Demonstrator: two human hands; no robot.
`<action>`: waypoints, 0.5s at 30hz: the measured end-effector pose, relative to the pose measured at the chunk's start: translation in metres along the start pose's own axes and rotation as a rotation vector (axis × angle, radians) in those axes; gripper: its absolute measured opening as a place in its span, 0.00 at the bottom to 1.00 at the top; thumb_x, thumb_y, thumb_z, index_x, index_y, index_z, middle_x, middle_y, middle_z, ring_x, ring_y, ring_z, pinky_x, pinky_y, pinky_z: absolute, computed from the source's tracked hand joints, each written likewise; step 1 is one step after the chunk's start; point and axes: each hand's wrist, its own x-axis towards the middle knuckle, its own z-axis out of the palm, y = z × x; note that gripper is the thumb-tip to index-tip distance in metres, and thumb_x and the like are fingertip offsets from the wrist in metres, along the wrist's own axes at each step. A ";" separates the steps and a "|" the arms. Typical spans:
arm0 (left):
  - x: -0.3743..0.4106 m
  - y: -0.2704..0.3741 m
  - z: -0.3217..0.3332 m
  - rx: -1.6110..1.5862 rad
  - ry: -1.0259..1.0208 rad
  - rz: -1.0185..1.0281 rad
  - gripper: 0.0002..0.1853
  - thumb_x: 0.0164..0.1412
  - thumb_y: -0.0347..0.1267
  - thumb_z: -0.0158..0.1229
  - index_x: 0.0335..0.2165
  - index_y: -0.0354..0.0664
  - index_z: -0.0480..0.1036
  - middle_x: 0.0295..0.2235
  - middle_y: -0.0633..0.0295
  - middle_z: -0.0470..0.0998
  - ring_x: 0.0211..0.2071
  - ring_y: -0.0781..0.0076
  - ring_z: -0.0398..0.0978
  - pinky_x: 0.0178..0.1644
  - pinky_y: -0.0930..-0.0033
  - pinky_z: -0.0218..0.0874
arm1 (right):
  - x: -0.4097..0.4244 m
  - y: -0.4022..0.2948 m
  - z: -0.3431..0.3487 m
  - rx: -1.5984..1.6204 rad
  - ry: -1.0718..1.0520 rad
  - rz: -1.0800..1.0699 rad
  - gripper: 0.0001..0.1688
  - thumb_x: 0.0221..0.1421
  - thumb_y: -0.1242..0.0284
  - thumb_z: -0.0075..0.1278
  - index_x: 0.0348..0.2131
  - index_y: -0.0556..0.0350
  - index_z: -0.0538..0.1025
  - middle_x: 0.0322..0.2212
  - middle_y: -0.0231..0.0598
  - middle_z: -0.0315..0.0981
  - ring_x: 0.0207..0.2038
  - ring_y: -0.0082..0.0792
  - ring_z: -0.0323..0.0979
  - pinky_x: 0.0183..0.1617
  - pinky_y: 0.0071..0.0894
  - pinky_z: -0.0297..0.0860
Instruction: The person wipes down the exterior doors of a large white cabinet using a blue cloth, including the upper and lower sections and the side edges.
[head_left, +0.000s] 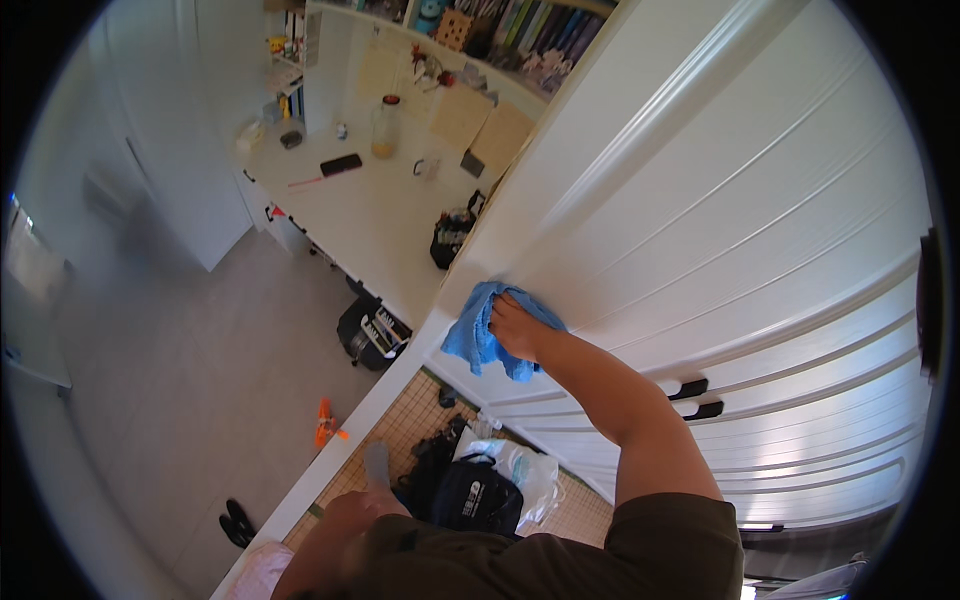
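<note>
My right hand (516, 328) presses a blue cloth (472, 330) flat-handed against a white panelled door (675, 210), close to its edge. The cloth is bunched around my fingers, and its loose folds hang down. My right arm is stretched out from a dark short sleeve. At the lower left a bare limb shows beside my body, but my left hand cannot be made out. Two dark handles (701, 409) stick out from the white doors to the right of my forearm.
Bags (480, 495) lie on the woven mat (592, 517) below. Beyond a white sill (330, 472) are an orange object (325, 424) and black slippers (237, 523) on grey flooring. A white desk (367, 210) holds a glass jar (385, 127) and a black case (341, 165), beneath bookshelves (525, 37).
</note>
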 end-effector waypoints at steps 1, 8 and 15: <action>-0.005 -0.025 0.024 0.026 -0.031 0.008 0.18 0.53 0.44 0.51 0.32 0.42 0.75 0.33 0.47 0.77 0.37 0.46 0.75 0.42 0.48 0.65 | 0.006 -0.010 0.021 0.025 0.027 -0.001 0.15 0.44 0.71 0.46 0.32 0.54 0.79 0.40 0.41 0.71 0.52 0.47 0.60 0.65 0.49 0.46; -0.021 0.028 -0.019 0.009 -0.040 -0.201 0.19 0.53 0.44 0.49 0.33 0.41 0.75 0.34 0.46 0.77 0.38 0.46 0.74 0.43 0.50 0.65 | 0.009 -0.044 0.079 0.089 0.261 0.171 0.14 0.43 0.73 0.46 0.32 0.58 0.77 0.40 0.43 0.67 0.52 0.45 0.59 0.63 0.45 0.49; 0.020 0.044 -0.026 -0.035 -0.053 -0.126 0.18 0.53 0.44 0.50 0.33 0.40 0.74 0.35 0.47 0.76 0.41 0.48 0.73 0.44 0.53 0.64 | -0.047 -0.071 0.086 0.190 0.082 0.329 0.16 0.47 0.72 0.45 0.37 0.54 0.78 0.44 0.36 0.67 0.56 0.42 0.57 0.66 0.46 0.42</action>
